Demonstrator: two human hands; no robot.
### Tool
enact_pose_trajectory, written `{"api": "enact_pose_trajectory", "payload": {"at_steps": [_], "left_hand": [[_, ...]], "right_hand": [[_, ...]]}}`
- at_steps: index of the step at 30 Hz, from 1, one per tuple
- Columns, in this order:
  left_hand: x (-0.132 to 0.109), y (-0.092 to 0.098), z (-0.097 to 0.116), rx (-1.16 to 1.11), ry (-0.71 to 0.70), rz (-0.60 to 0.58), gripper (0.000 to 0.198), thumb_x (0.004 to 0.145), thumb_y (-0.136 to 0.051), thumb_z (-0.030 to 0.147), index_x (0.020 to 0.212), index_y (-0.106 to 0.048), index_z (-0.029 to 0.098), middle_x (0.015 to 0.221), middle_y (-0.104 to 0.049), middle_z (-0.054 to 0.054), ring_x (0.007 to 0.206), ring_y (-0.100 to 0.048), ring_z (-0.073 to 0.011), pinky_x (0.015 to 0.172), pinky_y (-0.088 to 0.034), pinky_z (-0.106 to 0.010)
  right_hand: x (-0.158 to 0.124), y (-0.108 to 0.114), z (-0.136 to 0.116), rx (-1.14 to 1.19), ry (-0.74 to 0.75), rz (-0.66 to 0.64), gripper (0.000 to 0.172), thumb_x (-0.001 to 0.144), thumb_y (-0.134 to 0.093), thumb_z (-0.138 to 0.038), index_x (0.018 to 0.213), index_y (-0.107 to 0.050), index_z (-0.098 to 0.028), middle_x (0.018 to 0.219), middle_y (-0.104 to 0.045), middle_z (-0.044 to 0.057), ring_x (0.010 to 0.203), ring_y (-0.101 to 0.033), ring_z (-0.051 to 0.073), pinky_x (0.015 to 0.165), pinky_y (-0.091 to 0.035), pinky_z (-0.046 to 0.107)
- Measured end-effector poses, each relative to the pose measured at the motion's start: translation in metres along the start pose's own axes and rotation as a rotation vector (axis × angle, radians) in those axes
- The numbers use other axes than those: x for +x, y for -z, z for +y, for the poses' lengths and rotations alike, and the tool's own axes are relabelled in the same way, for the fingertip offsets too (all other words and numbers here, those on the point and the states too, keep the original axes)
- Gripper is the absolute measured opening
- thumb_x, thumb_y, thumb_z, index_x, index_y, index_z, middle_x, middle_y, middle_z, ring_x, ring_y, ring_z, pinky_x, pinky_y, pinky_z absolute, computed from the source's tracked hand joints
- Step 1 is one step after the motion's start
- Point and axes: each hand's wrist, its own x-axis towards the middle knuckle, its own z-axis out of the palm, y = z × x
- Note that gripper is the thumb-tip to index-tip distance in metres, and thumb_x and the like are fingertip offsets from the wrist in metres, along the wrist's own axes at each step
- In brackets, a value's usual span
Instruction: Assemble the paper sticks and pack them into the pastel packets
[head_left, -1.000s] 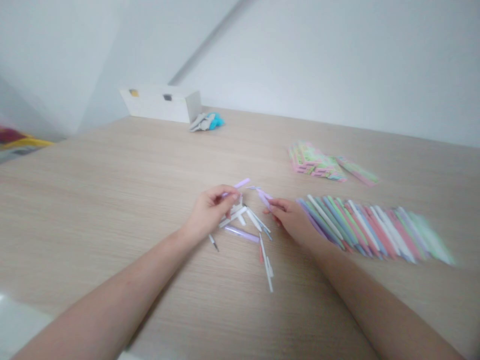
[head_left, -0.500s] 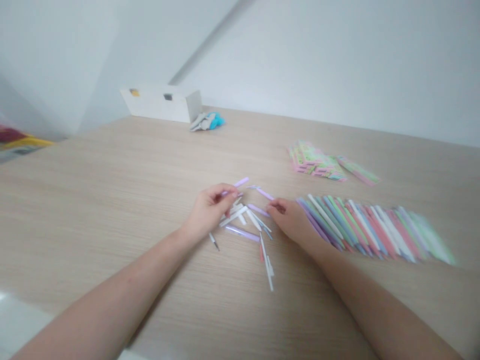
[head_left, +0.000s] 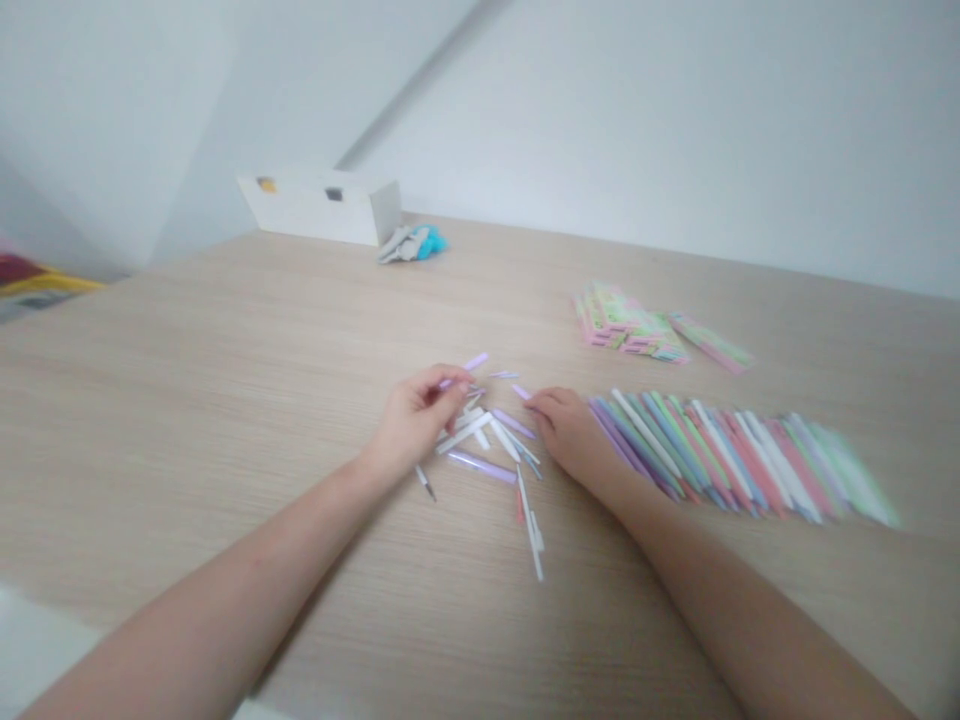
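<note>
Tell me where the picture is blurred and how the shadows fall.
Head view: the stack of pink-and-green printed packets is smeared, as is the right end of the row of multicoloured slim pens; head view: the bare left hand is clearer, though soft; head view: a dim shadow lies on the light wood-grain tabletop beside the left forearm.

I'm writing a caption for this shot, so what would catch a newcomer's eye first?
Probably the slanted row of pastel pen-like sticks at the right. Next come the left hand and right hand near the middle, by loose white and purple pieces. Behind the row sit pink-and-green packets, partly piled.
</note>
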Motion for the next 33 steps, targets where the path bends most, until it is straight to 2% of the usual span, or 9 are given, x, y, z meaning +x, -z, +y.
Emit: {"api": "enact_pose_trajectory", "payload": {"at_steps": [3, 7, 13, 17, 19, 22, 29, 31, 33], "left_hand": [[-0.001, -0.001, 0.002, 0.024, 0.005, 0.001, 0.025, 0.077, -0.062, 0.036, 0.090, -0.063, 0.015, 0.052, -0.049, 0.005, 0.044, -0.045, -0.0071, 0.043, -0.034, -0.018], [-0.001, -0.003, 0.000, 0.053, 0.000, -0.034, 0.025, 0.077, -0.063, 0.035, 0.090, -0.065, 0.015, 0.058, -0.053, 0.003, 0.046, -0.044, -0.0071, 0.044, -0.036, -0.019], [-0.001, -0.003, -0.009, 0.098, -0.024, -0.103, 0.028, 0.079, -0.062, 0.034, 0.100, -0.066, 0.016, 0.069, -0.059, -0.001, 0.053, -0.047, -0.0089, 0.049, -0.039, -0.021], [-0.007, -0.004, -0.004, 0.120, -0.104, -0.201, 0.028, 0.080, -0.062, 0.031, 0.104, -0.067, 0.018, 0.085, -0.062, -0.005, 0.069, -0.054, -0.0123, 0.057, -0.043, -0.022], [-0.010, -0.005, -0.001, 0.124, -0.158, -0.262, 0.024, 0.081, -0.061, 0.030, 0.099, -0.068, 0.017, 0.090, -0.062, -0.007, 0.077, -0.056, -0.0146, 0.062, -0.044, -0.023], [-0.012, -0.006, 0.002, 0.143, -0.209, -0.326, 0.019, 0.082, -0.059, 0.028, 0.094, -0.069, 0.017, 0.088, -0.064, -0.007, 0.081, -0.057, -0.0156, 0.066, -0.044, -0.024], [-0.013, -0.007, 0.003, 0.175, -0.254, -0.349, 0.019, 0.083, -0.059, 0.027, 0.095, -0.068, 0.016, 0.088, -0.066, -0.007, 0.080, -0.059, -0.0157, 0.068, -0.046, -0.026], [-0.013, -0.007, 0.003, 0.179, -0.258, -0.350, 0.019, 0.082, -0.060, 0.027, 0.095, -0.068, 0.016, 0.087, -0.066, -0.007, 0.078, -0.059, -0.0153, 0.067, -0.045, -0.025], [-0.013, -0.007, 0.003, 0.175, -0.252, -0.329, 0.018, 0.082, -0.059, 0.026, 0.094, -0.068, 0.016, 0.088, -0.065, -0.007, 0.078, -0.059, -0.0151, 0.066, -0.045, -0.024]], "right_hand": [[-0.001, 0.003, -0.003, -0.008, -0.051, 0.010, 0.023, 0.083, -0.042, -0.007, 0.088, -0.063, -0.015, 0.091, -0.064, 0.012, 0.091, -0.055, 0.021, 0.085, -0.042, 0.033], [-0.003, 0.005, -0.001, 0.052, -0.111, 0.056, 0.017, 0.082, -0.043, -0.010, 0.089, -0.058, -0.016, 0.084, -0.063, 0.009, 0.079, -0.057, 0.020, 0.073, -0.043, 0.030], [-0.004, 0.015, -0.014, 0.386, -0.252, 0.133, 0.013, 0.080, -0.055, -0.024, 0.091, -0.057, -0.018, 0.073, -0.062, 0.002, 0.062, -0.056, 0.015, 0.057, -0.042, 0.026], [-0.008, 0.023, -0.036, 0.750, -0.218, 0.127, 0.015, 0.079, -0.060, -0.032, 0.088, -0.060, -0.020, 0.074, -0.064, 0.001, 0.064, -0.059, 0.014, 0.055, -0.044, 0.025], [-0.009, 0.028, -0.045, 0.835, -0.187, 0.118, 0.018, 0.078, -0.062, -0.035, 0.089, -0.062, -0.022, 0.077, -0.065, 0.002, 0.069, -0.061, 0.017, 0.057, -0.047, 0.028], [-0.010, 0.035, -0.052, 0.871, -0.159, 0.079, 0.018, 0.077, -0.064, -0.039, 0.089, -0.066, -0.026, 0.083, -0.066, 0.003, 0.077, -0.063, 0.020, 0.058, -0.049, 0.031], [-0.013, 0.042, -0.063, 0.931, -0.043, 0.056, 0.016, 0.079, -0.064, -0.036, 0.093, -0.068, -0.028, 0.100, -0.065, 0.004, 0.088, -0.062, 0.020, 0.065, -0.052, 0.032], [-0.013, 0.041, -0.063, 0.935, -0.072, 0.051, 0.017, 0.080, -0.063, -0.036, 0.093, -0.066, -0.026, 0.094, -0.066, 0.004, 0.082, -0.063, 0.019, 0.062, -0.051, 0.030], [-0.011, 0.039, -0.058, 0.932, -0.147, 0.092, 0.019, 0.082, -0.059, -0.039, 0.093, -0.063, -0.023, 0.079, -0.065, 0.002, 0.067, -0.061, 0.015, 0.055, -0.049, 0.027]]}}
